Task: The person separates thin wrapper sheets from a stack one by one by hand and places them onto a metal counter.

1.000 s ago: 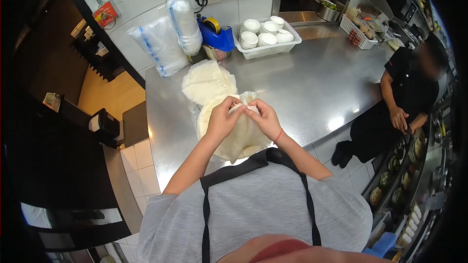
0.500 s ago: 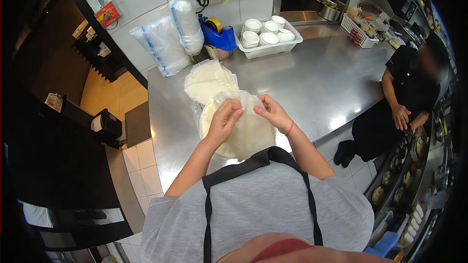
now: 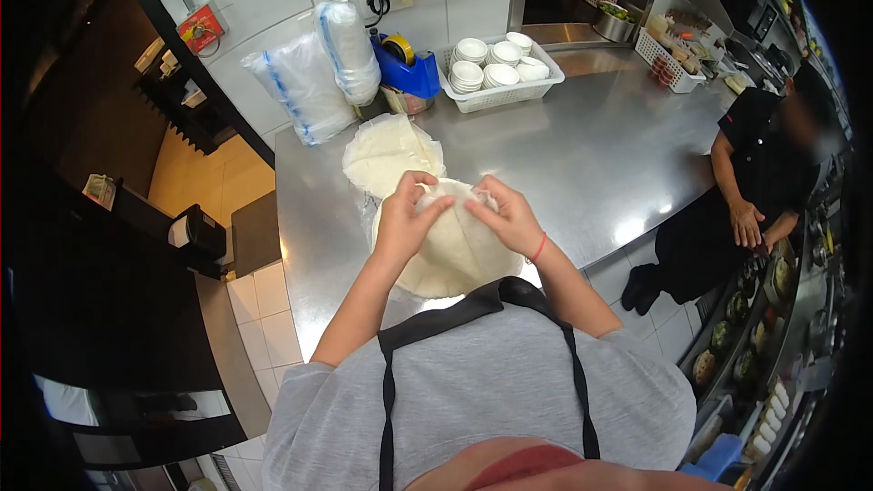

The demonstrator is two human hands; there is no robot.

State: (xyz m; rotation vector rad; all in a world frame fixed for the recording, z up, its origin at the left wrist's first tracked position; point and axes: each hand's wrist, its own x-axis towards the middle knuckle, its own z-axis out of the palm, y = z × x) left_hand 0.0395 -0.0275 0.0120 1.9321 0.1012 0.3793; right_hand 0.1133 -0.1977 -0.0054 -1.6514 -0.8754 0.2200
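Observation:
Both hands pinch the far edge of a thin, round, pale sheet over the steel counter. My left hand has its fingers closed on the edge from the left. Close beside it, my right hand, with a red band at the wrist, grips the same edge from the right. The near part of the sheet hangs or lies over other pale round material beneath, whose rim shows at the left. Just beyond my left hand, a second pale round stack lies on a clear wrapper.
The steel counter carries a white basket of small white bowls, a blue tape dispenser and plastic-wrapped packs by the wall. A person in black stands at the right, beside food containers.
My left hand has shifted slightly left and up, with its fingers spread higher on the sheet's edge. The sheet's far edge is now bunched between both hands, and its surface shows a crease.

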